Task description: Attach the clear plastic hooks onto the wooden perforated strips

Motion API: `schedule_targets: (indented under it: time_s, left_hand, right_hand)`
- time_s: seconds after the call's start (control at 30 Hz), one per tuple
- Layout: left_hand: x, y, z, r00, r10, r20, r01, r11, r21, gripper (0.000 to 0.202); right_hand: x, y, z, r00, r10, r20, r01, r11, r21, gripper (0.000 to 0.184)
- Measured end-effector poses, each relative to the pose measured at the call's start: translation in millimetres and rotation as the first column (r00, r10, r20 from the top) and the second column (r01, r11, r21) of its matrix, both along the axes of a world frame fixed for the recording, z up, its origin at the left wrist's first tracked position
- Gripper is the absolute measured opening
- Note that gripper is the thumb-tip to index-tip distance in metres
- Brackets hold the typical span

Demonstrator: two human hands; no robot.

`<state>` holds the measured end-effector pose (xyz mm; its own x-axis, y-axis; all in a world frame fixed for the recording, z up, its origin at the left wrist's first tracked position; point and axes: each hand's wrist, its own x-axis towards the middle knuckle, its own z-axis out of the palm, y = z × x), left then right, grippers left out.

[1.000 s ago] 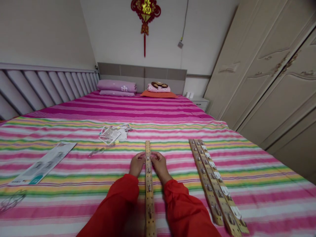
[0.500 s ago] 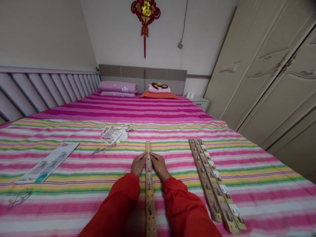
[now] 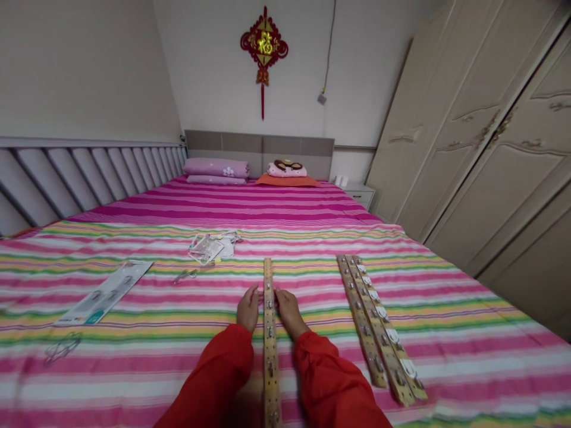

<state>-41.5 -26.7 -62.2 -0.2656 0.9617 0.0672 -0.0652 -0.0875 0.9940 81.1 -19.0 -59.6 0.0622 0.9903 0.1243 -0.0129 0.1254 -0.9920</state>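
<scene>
A long wooden strip (image 3: 268, 333) studded with small metal hooks lies lengthwise on the striped bed cover (image 3: 134, 333), running from me toward the headboard. My left hand (image 3: 248, 309) rests on the cover against the strip's left edge, fingers stretched forward. My right hand (image 3: 288, 310) lies against its right edge, fingertips touching the strip beside a hook. Neither hand lifts anything. Both red sleeves flank the strip's near part.
Three more hooked wooden strips (image 3: 377, 330) lie side by side to the right. A printed card (image 3: 103, 293), clear plastic bags (image 3: 209, 246) and loose metal hooks (image 3: 185, 275) lie to the left. Pillows sit at the headboard; a wardrobe (image 3: 482, 154) stands right.
My hands have parted from over the hook and slid back toward me, one to each side of the strip. The camera has tilted up a little.
</scene>
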Motion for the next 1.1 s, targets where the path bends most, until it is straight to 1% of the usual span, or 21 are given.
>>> schedule_targets:
  time_s: [0.13, 0.33, 0.43, 0.57, 0.63, 0.7, 0.77, 0.8, 0.83, 0.87, 0.9, 0.93, 0.97, 1.0, 1.03, 1.1]
  left_hand:
    - [2, -10, 4.1, 1.000, 0.000, 0.006, 0.000, 1.000, -0.015, 0.045]
    - [2, -29, 8.3, 0.998, -0.001, -0.059, 0.000, 1.000, -0.003, 0.047]
    - [1, -39, 8.6, 0.996, -0.003, -0.088, 0.002, 1.000, -0.007, 0.048]
    - [0, -55, 6.1, 0.993, -0.038, -0.109, 0.038, 0.999, -0.002, 0.048]
    - [0, -61, 4.8, 0.995, -0.064, -0.076, 0.064, 0.998, 0.002, 0.049]
    - [-2, -63, 4.9, 0.995, -0.099, -0.006, 0.099, 0.995, -0.013, 0.051]
    - [-9, -60, 7.3, 0.993, -0.108, 0.051, 0.111, 0.992, -0.058, 0.054]
    - [-16, -57, 9.7, 0.994, -0.092, 0.060, 0.097, 0.992, -0.079, 0.054]
    - [-25, -52, 12.9, 0.997, -0.064, 0.050, 0.068, 0.994, -0.089, 0.053]
    - [-37, -45, 16.9, 1.000, -0.014, 0.015, 0.015, 0.996, -0.086, 0.050]
    - [-50, -38, 21.5, 0.998, 0.049, -0.038, -0.052, 0.997, -0.061, 0.047]
    - [-66, -30, 26.6, 0.984, 0.140, -0.108, -0.143, 0.989, -0.028, 0.042]
    - [-82, -22, 31.9, 0.936, 0.276, -0.220, -0.281, 0.960, 0.011, 0.037]
    - [-99, -14, 37.1, 0.844, 0.405, -0.352, -0.414, 0.909, 0.054, 0.032]
    - [-115, -7, 42.0, 0.793, 0.464, -0.395, -0.476, 0.876, 0.072, 0.030]
    - [-144, 6, 49.4, 0.722, 0.531, -0.445, -0.549, 0.830, 0.099, 0.028]
  right_hand:
    - [0, -8, 4.6, 0.998, 0.017, 0.054, -0.018, 1.000, 0.021, 0.044]
    - [-1, -28, 9.3, 0.992, -0.031, 0.118, 0.024, 0.998, 0.056, 0.049]
    - [-2, -43, 11.0, 0.989, -0.042, 0.143, 0.032, 0.997, 0.070, 0.049]
    - [-1, -60, 13.4, 0.985, -0.063, 0.162, 0.051, 0.996, 0.079, 0.051]
    - [-1, -65, 13.6, 0.984, -0.071, 0.165, 0.058, 0.995, 0.084, 0.052]
    - [0, -67, 13.0, 0.984, -0.082, 0.160, 0.069, 0.994, 0.085, 0.052]
    - [0, -68, 12.2, 0.985, -0.094, 0.146, 0.082, 0.993, 0.083, 0.052]
    - [0, -69, 11.7, 0.986, -0.100, 0.135, 0.089, 0.992, 0.088, 0.051]
    - [1, -69, 11.2, 0.987, -0.103, 0.122, 0.092, 0.991, 0.095, 0.050]
    - [1, -70, 10.7, 0.989, -0.104, 0.109, 0.093, 0.990, 0.102, 0.049]
    - [1, -71, 10.1, 0.990, -0.102, 0.096, 0.092, 0.990, 0.108, 0.047]
    - [1, -72, 9.4, 0.992, -0.100, 0.082, 0.091, 0.990, 0.110, 0.046]
    - [1, -73, 8.7, 0.993, -0.099, 0.071, 0.091, 0.990, 0.106, 0.045]
    - [1, -73, 8.1, 0.993, -0.100, 0.060, 0.093, 0.991, 0.101, 0.044]
    - [1, -74, 7.6, 0.994, -0.101, 0.050, 0.096, 0.991, 0.095, 0.043]
    - [1, -74, 7.1, 0.994, -0.104, 0.035, 0.100, 0.991, 0.085, 0.042]
